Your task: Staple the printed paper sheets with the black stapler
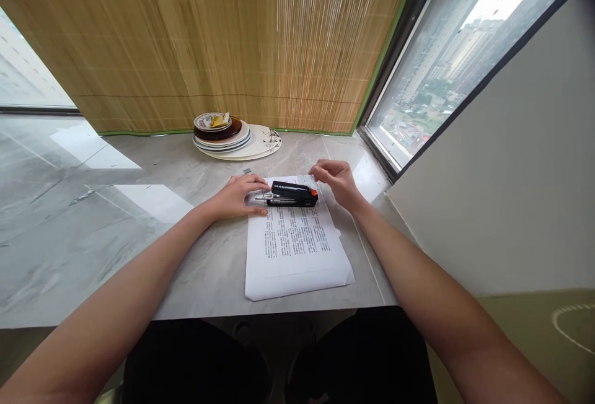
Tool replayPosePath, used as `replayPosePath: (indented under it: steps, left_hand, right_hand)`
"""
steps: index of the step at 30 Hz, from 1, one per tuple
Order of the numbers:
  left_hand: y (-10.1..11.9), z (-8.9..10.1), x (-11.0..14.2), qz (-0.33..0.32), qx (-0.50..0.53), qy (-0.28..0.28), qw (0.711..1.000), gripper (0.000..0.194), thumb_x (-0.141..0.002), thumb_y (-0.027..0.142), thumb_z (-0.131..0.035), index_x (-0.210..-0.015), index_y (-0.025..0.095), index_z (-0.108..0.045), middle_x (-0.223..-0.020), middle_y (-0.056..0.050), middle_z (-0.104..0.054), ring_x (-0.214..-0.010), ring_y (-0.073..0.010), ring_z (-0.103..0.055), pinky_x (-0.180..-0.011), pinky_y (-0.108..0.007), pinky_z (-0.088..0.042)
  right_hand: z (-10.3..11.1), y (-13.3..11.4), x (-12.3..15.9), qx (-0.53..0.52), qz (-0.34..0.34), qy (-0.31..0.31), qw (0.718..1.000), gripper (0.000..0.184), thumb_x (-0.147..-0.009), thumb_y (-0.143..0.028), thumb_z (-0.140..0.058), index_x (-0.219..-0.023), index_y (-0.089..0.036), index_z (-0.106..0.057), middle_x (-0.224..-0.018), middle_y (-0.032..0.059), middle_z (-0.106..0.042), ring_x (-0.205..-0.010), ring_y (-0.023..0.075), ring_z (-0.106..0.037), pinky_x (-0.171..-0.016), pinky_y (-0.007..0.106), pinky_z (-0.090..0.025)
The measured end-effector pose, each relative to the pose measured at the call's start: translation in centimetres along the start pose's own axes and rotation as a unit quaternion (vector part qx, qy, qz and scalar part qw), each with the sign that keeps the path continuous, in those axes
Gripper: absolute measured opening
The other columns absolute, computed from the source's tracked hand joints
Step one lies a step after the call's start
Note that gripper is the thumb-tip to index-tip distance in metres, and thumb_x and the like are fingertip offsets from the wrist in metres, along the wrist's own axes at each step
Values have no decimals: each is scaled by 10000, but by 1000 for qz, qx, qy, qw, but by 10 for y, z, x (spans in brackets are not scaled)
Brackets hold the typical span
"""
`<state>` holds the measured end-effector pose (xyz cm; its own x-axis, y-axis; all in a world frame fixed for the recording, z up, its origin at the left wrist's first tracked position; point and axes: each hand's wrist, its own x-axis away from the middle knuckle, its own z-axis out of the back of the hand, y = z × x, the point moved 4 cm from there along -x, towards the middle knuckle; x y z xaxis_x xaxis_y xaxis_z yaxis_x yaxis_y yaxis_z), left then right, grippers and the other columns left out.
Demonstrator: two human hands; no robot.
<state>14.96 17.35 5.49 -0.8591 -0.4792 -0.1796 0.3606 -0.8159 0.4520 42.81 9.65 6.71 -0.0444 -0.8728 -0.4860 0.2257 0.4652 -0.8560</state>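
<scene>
A black stapler with an orange end piece lies crosswise on the upper part of a stack of printed paper. My left hand rests at the paper's left edge, its thumb and fingers apart on either side of the stapler's left, metal-jawed end. The hand is open and does not grip the stapler. At the top right corner of the paper, my right hand is closed, its fingers curled and pinching at the corner. The exact hold of the fingertips is partly hidden.
Stacked plates stand on the grey marble-look counter against a bamboo blind. A small grey piece lies beyond my left hand. To the right are a window and a white wall.
</scene>
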Motion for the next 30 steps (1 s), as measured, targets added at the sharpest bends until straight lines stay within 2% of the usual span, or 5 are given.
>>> replayPosePath:
  steps: [5, 9, 15, 23, 30]
  left_hand:
    - [3, 6, -3, -53, 63, 57, 995, 327, -909, 514, -784, -1029, 213, -831, -1155, -113, -774, -1069, -265, -706, -990, -423, -521]
    - [7, 10, -3, -41, 81, 76, 993, 259, -906, 477, -790, -950, 230, -852, -1001, -96, -802, -912, -237, -726, -883, -386, -556]
    - [5, 12, 0, 14, 110, 91, 990, 282, -843, 507, -841, -934, 242, -871, -970, -92, -799, -870, -233, -718, -853, -370, -569]
    - [2, 25, 6, 85, 157, 189, 966, 347, -767, 520, -911, -946, 224, -873, -942, -78, -790, -913, -242, -710, -861, -365, -552]
    - [-6, 18, 4, 118, 273, 194, 935, 397, -760, 492, -937, -1010, 195, -859, -1072, -102, -815, -1016, -258, -747, -955, -385, -590]
  right_hand:
    - [-24, -9, 2, 150, 34, -163, 975, 370, -821, -435, -882, -1137, -260, -801, -1087, 55, -786, -917, 202, -648, -812, 344, -495]
    - [-29, -5, 5, 186, 21, -180, 966, 296, -858, -405, -841, -1102, -241, -807, -1003, 42, -806, -843, 184, -680, -793, 333, -511]
    - [-34, -5, 8, 183, 31, -202, 962, 366, -881, -336, -814, -1238, -256, -792, -1083, 31, -829, -920, 183, -738, -873, 328, -539]
    - [-22, -5, 6, 57, -18, -138, 989, 378, -822, -334, -853, -1185, -232, -825, -1087, 50, -831, -973, 220, -763, -857, 347, -599]
    - [-21, -14, 6, 125, 55, -68, 988, 290, -828, -331, -853, -1108, -256, -839, -948, 22, -812, -810, 174, -703, -763, 318, -552]
